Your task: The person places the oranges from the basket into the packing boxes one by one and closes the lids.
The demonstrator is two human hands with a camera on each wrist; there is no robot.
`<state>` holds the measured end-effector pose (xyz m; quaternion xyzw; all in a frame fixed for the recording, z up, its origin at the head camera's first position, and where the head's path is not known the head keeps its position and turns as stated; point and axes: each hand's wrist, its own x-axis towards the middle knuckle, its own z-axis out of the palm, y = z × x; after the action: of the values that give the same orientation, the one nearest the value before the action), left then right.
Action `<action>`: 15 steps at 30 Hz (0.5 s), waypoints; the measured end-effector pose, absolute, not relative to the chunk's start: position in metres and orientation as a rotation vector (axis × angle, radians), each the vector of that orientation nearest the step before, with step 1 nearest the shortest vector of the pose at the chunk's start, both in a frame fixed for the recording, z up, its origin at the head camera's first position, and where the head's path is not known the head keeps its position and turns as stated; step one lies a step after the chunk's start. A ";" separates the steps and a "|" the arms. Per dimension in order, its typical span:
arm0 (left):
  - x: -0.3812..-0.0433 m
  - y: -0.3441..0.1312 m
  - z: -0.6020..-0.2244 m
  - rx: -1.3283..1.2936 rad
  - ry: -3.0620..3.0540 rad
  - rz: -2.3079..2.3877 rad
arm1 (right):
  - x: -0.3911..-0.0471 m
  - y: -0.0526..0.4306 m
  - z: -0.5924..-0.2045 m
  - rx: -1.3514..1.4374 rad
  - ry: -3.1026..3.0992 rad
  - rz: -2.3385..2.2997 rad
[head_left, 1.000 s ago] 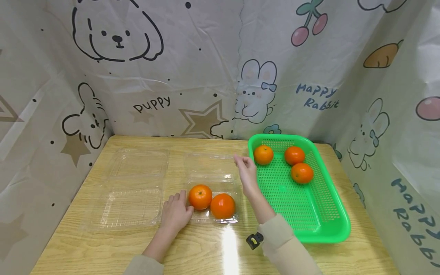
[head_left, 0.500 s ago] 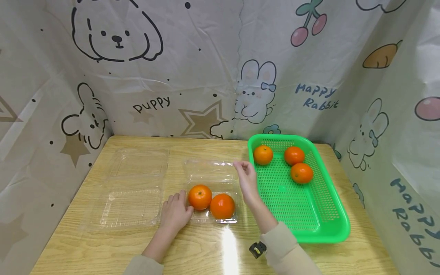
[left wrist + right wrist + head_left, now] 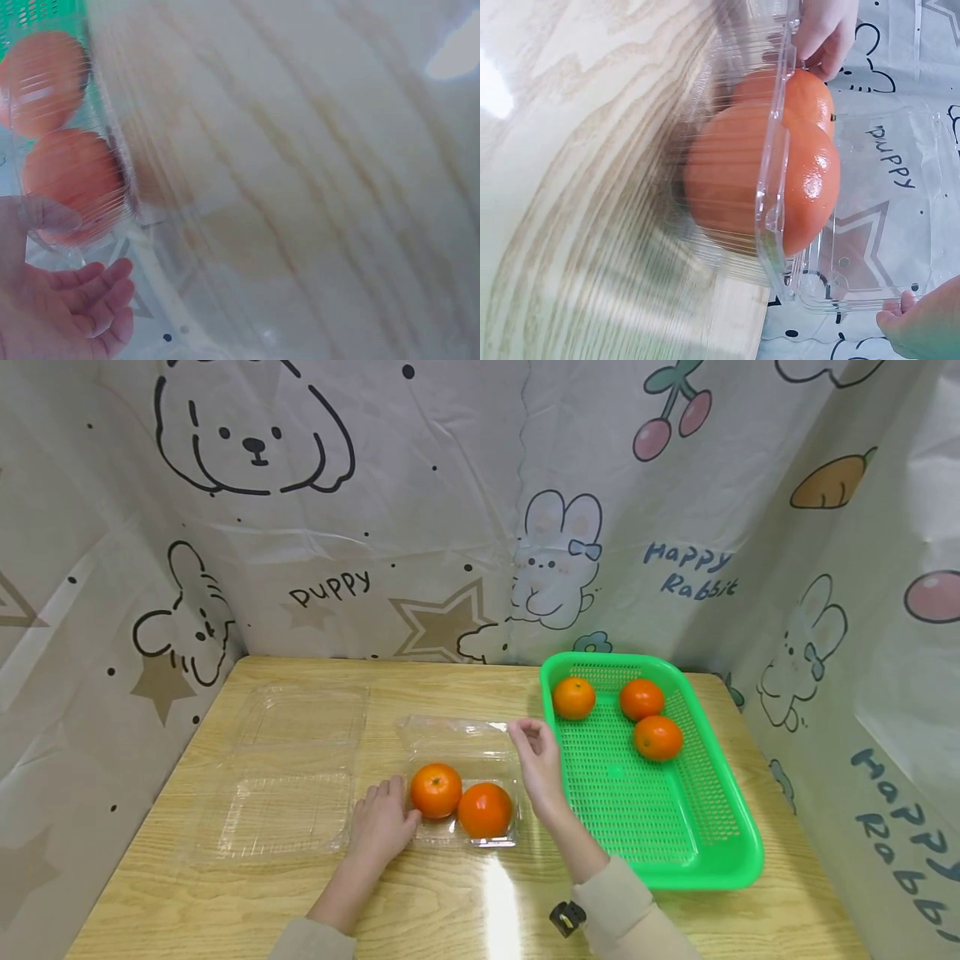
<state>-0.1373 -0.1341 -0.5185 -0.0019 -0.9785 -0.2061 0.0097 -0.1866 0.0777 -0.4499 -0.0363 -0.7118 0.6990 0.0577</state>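
Two oranges (image 3: 486, 811) sit side by side in the base of a clear plastic clamshell box (image 3: 776, 180), whose lid (image 3: 457, 735) stands partly raised behind them. With thumb and fingers, my right hand (image 3: 537, 752) pinches the lid's right corner; the same grip shows at the lower right of the right wrist view. My left hand (image 3: 384, 820) rests against the left side of the box, its thumb (image 3: 56, 215) at the wall near one orange and its fingers loosely bent outside the box.
To the right stands a green plastic basket (image 3: 637, 810) with three oranges (image 3: 658, 738) in its far half. A second clear clamshell box (image 3: 288, 810) lies opened on the left of the wooden table (image 3: 420, 902). A printed cloth (image 3: 450, 527) hangs behind.
My right hand has drawn back towards me with the lid's corner, and the lid has tilted up from lying back. The left hand and the oranges have stayed put.
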 end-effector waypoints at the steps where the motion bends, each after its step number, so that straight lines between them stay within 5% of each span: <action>1: -0.137 -0.134 -0.518 -0.004 -3.060 -0.663 | -0.186 0.078 -0.451 -0.100 -2.157 2.120; 15: -0.142 -0.134 -0.500 0.134 -2.864 -1.209 | -0.182 0.081 -0.456 -0.011 -2.147 2.122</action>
<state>-0.1424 -0.1339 -0.4997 0.0430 -0.9203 -0.3885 0.0148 -0.1820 0.0810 -0.4562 -0.0035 -0.7099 0.7016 0.0616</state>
